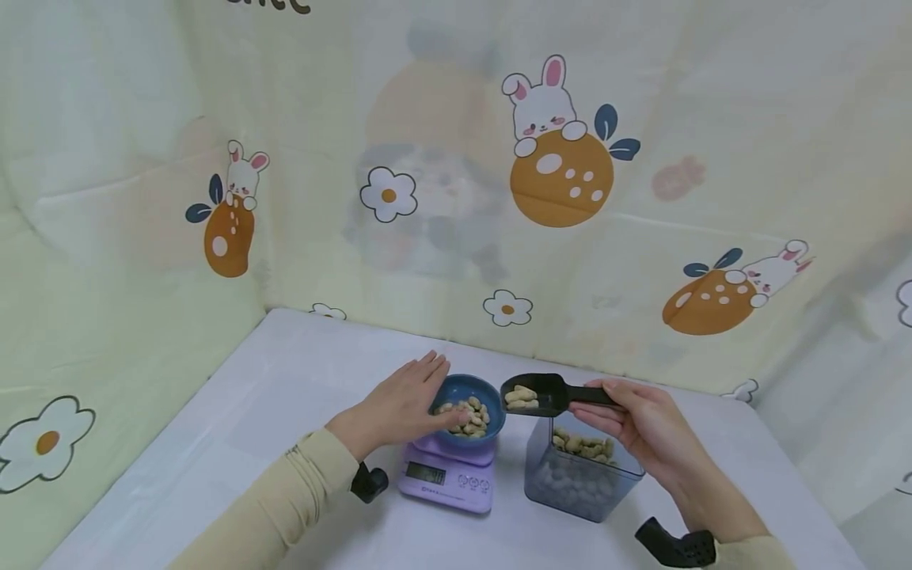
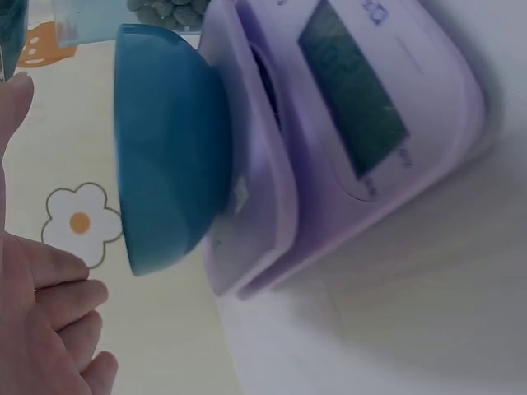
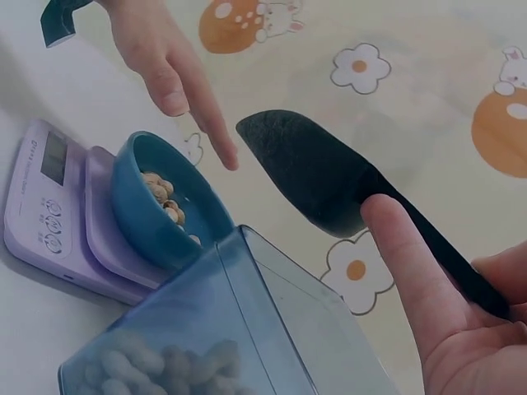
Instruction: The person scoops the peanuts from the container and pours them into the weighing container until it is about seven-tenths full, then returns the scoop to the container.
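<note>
My right hand [image 1: 644,423] grips the handle of a black scoop [image 1: 552,394], which carries a few peanuts [image 1: 522,397] above the left edge of a bluish clear bin [image 1: 570,481]. Unshelled peanuts [image 1: 586,446] lie inside that bin. A blue bowl [image 2: 169,148] with several peanuts in it sits on a purple kitchen scale [image 1: 445,483]; the digits on its display are too blurred to read. Beside the bowl's left rim, my left hand [image 1: 399,404] is held with fingers extended and holds nothing. In the right wrist view, the scoop [image 3: 309,169] shows its underside.
The white table [image 1: 285,380] ends at a pale curtain [image 1: 442,277] printed with rabbits, fruit and flowers, which rises behind and on the left. Scale and bin stand side by side, a narrow gap between them.
</note>
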